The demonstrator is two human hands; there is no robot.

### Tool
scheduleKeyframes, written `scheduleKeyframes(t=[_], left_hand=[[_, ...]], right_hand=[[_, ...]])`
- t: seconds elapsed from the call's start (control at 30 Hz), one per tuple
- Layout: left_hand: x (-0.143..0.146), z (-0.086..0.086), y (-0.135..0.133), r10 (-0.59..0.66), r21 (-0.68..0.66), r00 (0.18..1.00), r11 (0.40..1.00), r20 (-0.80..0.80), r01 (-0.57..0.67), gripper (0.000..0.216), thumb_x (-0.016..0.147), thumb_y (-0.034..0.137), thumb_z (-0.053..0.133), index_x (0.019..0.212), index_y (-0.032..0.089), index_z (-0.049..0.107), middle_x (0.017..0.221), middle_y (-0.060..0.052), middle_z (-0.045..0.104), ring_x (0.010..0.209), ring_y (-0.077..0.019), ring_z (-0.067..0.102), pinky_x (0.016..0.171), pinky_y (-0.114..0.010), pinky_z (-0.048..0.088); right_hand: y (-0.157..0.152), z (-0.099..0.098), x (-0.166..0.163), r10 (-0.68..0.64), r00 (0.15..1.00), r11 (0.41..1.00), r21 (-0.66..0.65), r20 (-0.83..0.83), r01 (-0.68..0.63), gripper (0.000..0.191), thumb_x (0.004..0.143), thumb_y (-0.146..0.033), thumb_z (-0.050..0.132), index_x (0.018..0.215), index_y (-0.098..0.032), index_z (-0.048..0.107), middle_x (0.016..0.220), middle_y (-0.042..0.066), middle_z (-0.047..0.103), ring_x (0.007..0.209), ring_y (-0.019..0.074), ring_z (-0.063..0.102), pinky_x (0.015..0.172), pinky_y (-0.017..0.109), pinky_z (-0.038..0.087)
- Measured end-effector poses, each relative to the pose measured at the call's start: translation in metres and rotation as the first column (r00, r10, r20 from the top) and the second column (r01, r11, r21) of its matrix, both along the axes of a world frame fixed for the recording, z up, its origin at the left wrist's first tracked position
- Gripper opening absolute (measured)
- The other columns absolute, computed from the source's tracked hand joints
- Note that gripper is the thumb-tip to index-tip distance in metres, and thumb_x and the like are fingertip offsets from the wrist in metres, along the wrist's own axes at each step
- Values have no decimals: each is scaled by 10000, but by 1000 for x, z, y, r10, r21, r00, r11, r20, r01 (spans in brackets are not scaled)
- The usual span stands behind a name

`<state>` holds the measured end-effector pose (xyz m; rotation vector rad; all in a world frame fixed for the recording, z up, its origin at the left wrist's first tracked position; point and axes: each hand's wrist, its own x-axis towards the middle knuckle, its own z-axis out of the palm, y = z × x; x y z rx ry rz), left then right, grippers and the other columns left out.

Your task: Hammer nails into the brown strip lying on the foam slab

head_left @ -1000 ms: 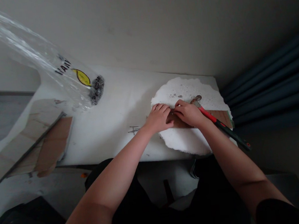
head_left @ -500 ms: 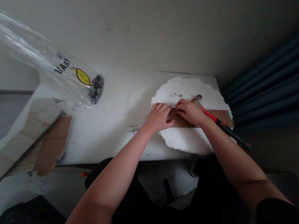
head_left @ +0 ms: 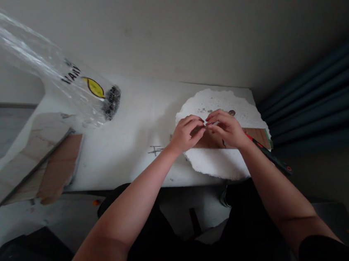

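My left hand [head_left: 190, 132] and my right hand [head_left: 225, 127] meet fingertip to fingertip above a brown wooden board [head_left: 208, 140]. Between them is a small, thin, nail-like piece [head_left: 207, 125], mostly hidden by the pinched fingers. The board lies on a ragged-edged white sheet [head_left: 207, 164] that has dark specks on its far part. A hammer rests at the right, its red and black handle [head_left: 268, 153] partly under my right forearm and its round metal face [head_left: 231, 113] showing past my hand. Several thin dark nails [head_left: 155, 150] lie left of my left hand.
A clear plastic wrap bag [head_left: 95, 89] with a yellow print is at the back left of the white table [head_left: 127, 152]. Broken brown boards [head_left: 60, 167] overhang its left end. A wall is behind, and a dark curtain [head_left: 318, 103] hangs at the right.
Both hands have lifted slightly off the board. My left hand, which lay flatter on the wood, is now pinched, and its fingertips have come up to those of my right.
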<state>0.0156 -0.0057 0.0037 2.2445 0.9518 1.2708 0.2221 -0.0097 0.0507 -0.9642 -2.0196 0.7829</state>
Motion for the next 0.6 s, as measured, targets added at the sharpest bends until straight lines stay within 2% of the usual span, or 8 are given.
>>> scheduleKeyframes(t=[0.2,0.27,0.33,0.4,0.5,0.6], left_hand=[[-7,5,8,4,-15,1000,1000,0,-4,176,984,299,499,958,197,640,1024,-81,690,1006,-181,650,919,-351,499],[-22,7,20,37,-55,997,998,-70,-41,199,982,304,489,954,194,653,992,-73,696,978,-184,650,915,-353,492],[-46,7,33,86,-150,976,982,-200,-117,217,963,315,499,920,189,670,946,-69,701,923,-191,650,870,-342,491],[-72,4,44,90,-284,910,934,-405,-219,208,919,320,536,888,190,695,943,-73,715,890,-200,652,828,-330,484],[-102,-6,49,-106,-474,725,818,-681,-326,193,851,321,582,874,210,738,913,-57,752,831,-194,663,744,-286,465],[-114,-12,43,-292,-558,543,714,-787,-424,184,778,247,599,851,223,767,931,-50,778,830,-192,682,712,-261,461]], right_hand=[[1,-5,0,-1,999,1000,0,-34,1,129,935,-347,652,1008,-257,709,1081,76,643,996,214,617,647,307,543],[1,-7,1,-35,999,999,-9,-7,35,142,954,-311,607,1045,-252,698,1016,64,655,918,196,627,645,302,528],[3,-11,3,-56,997,998,9,53,55,173,967,-224,524,1035,-240,683,901,40,656,831,179,622,694,316,521],[4,-16,4,-44,991,997,64,130,36,242,927,-124,464,995,-228,672,888,40,653,843,182,621,774,340,511],[6,-21,5,-40,973,993,121,228,12,258,844,-63,453,894,-208,661,923,61,663,885,195,624,821,345,489],[7,-24,4,-100,951,995,53,293,88,214,854,-102,464,855,-204,651,786,34,665,761,187,620,749,319,472]])
